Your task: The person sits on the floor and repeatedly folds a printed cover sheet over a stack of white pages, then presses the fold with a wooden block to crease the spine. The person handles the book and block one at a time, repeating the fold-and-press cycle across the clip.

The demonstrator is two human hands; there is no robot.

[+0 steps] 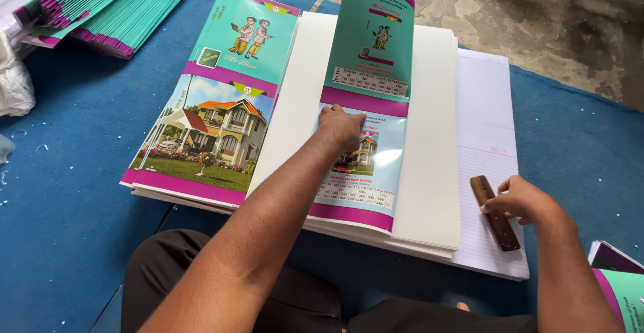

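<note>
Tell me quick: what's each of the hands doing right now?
Left hand: open, pressing flat on the printed cover sheet, gripping nothing.
Right hand: closed on the brown wooden stick resting on the lined paper.

Setting: a small bindery or notebook-making workshop, worked at floor level. Evidence: printed notebook covers [215,125] stacked on a blue mat [60,192], ruled paper sheets [486,138], fanned cover bundles [114,8] at the mat's far left corner, bare concrete floor [537,24].
</note>
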